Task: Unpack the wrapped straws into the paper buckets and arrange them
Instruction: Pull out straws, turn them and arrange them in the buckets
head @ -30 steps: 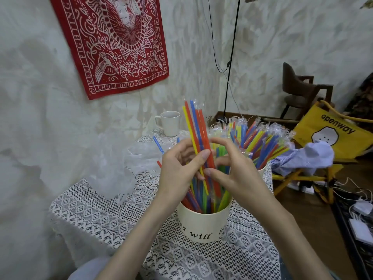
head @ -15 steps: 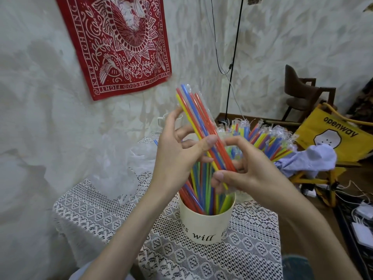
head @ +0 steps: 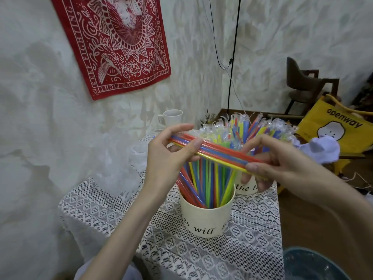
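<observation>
I hold a clear-wrapped bundle of coloured straws (head: 218,151) nearly level above the near paper bucket (head: 207,219). My left hand (head: 169,156) grips its left end, my right hand (head: 280,160) grips its right end. The near bucket, cream with black lettering, stands on the lace-covered table and contains several loose unwrapped straws (head: 205,184). Behind it the far paper bucket (head: 247,187) is partly hidden by my right hand; it is packed with several wrapped straw bundles (head: 248,128).
Crumpled clear plastic wrappers (head: 121,168) lie at the table's left side. A white mug (head: 171,118) stands at the back by the wall. To the right are a yellow folding chair (head: 339,126) with a pale cloth (head: 321,148) on it, and a blue bin (head: 310,263) below.
The bundle came up out of the bucket area and tipped from upright to nearly level. My hands slid apart to its two ends.
</observation>
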